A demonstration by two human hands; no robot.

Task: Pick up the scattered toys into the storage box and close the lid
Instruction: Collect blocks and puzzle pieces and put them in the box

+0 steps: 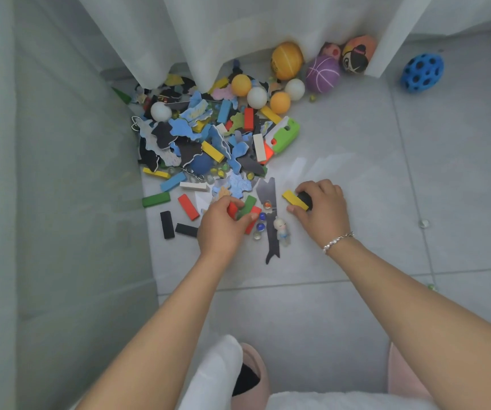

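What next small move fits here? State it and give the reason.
Probably lift both hands and carry their loads away: the left hand already grips red and green wooden blocks, and the right hand holds a yellow wooden block with a black one. No storage box shows.

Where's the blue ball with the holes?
In the head view, the blue holed ball lies alone on the floor at upper right, right of the curtain.
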